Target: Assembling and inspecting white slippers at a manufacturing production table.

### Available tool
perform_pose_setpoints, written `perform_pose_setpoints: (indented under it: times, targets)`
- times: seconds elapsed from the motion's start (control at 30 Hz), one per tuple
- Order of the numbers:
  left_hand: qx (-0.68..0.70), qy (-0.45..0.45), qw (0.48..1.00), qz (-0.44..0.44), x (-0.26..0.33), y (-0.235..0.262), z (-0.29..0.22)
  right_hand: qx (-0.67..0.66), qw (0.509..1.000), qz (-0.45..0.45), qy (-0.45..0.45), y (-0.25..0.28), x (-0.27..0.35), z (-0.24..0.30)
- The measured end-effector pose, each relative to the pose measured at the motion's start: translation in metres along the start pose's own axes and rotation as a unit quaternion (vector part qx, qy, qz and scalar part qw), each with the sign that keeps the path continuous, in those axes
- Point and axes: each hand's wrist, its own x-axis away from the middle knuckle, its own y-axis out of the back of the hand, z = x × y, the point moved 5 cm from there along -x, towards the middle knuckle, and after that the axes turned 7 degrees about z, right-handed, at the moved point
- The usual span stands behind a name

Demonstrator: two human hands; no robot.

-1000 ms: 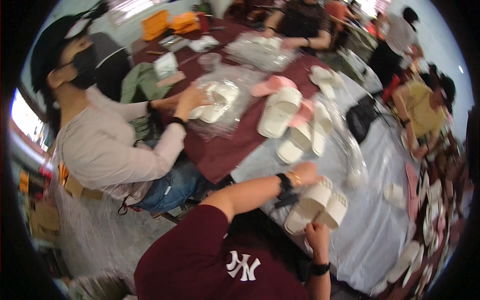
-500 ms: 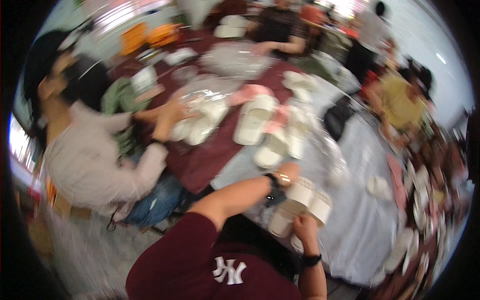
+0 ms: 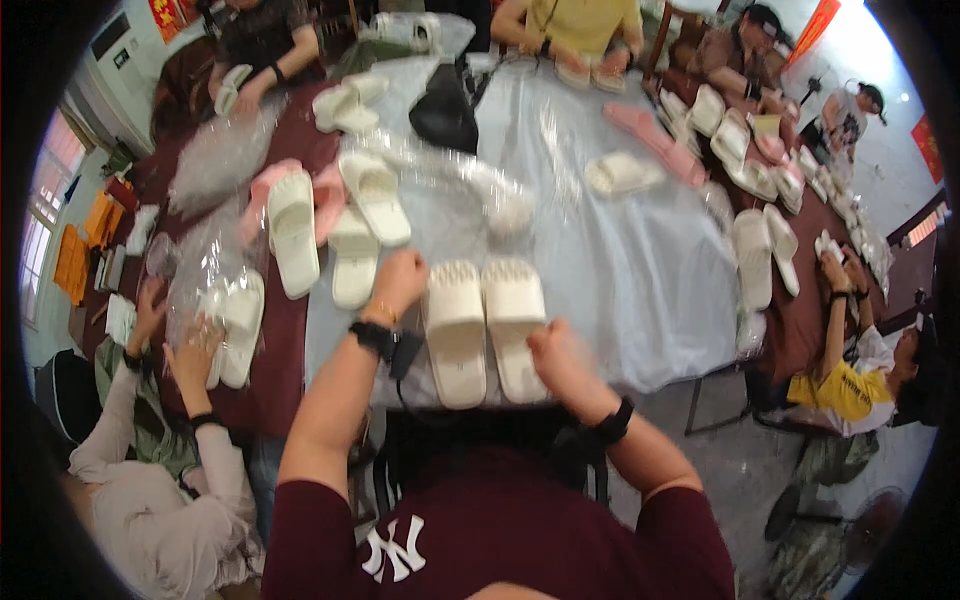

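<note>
Two cream-white slide slippers [image 3: 455, 345] lie side by side in front of me on the covered table, toes pointing away. My left hand [image 3: 400, 280] is closed beside the strap of the left slipper; what its fingers hold, if anything, is hidden. At the outer edge of the right slipper [image 3: 517, 330], just below its strap, my right hand [image 3: 562, 358] has its fingers closed on the rim. Beyond my left hand sit more white slippers [image 3: 293, 235] together with pink ones [image 3: 328, 190].
A grey plastic sheet [image 3: 630, 290] covers the table over a dark red cloth [image 3: 285, 350]. Clear plastic film [image 3: 480, 185] and a black bag [image 3: 445, 110] lie farther back. A co-worker's hands [image 3: 190, 350] at left handle bagged slippers. Other people sit around the far and right sides.
My view has swung to the right. The slippers, partly stacked and tilted between my hands before, now lie side by side on the table, and my hands have moved apart to either side.
</note>
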Motion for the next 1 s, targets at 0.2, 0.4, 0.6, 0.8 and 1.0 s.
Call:
perform_pose_setpoints:
  times: [0.2, 0.4, 0.6, 0.8, 1.0]
  targets:
    - [0.157, -0.086, 0.982, -0.056, -0.004, 0.018, -0.051, -0.001, 0.995, -0.089, 0.044, 0.015, 0.018, 0.005]
    - [0.196, -0.138, 0.971, 0.014, -0.005, -0.002, -0.083, 0.001, 0.991, -0.051, 0.126, -0.024, 0.024, 0.029]
    - [0.143, -0.192, 0.966, 0.098, -0.008, -0.04, -0.109, -0.014, 0.983, -0.072, 0.171, -0.039, 0.021, 0.025]
    - [0.133, -0.159, 0.969, 0.134, -0.006, -0.055, -0.094, 0.022, 0.968, -0.195, 0.159, -0.04, 0.005, 0.011]
    - [0.188, -0.099, 0.96, 0.184, -0.015, -0.066, -0.091, 0.014, 0.988, -0.122, 0.091, -0.045, -0.007, 0.007]
